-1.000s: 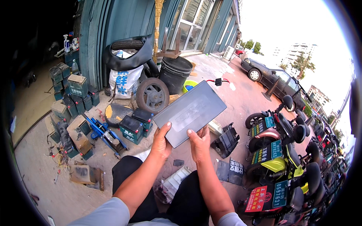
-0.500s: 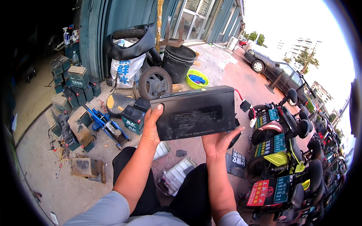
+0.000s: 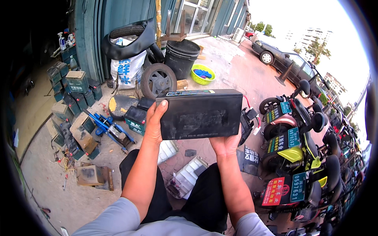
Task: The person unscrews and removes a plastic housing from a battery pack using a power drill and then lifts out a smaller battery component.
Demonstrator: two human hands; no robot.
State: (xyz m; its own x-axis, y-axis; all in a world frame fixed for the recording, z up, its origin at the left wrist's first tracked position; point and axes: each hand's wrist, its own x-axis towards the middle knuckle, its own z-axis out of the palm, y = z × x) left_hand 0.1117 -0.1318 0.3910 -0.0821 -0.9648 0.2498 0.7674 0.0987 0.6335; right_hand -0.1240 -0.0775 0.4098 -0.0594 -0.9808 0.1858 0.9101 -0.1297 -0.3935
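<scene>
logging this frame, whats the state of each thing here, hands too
black box: lifted, long side level, held at both ends
left hand: gripping box's left end
right hand: under box's right bottom corner
bucket: upright, open top
green basin: on ground, blue stuff inside
tyre: upright

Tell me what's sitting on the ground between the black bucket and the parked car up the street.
In the head view, a lime-green basin holding something blue sits just right of the black bucket; beyond it, bare pavement runs to the dark car.

Daylit paved yard (image 3: 236, 74) before a blue corrugated wall (image 3: 106, 23).
</scene>
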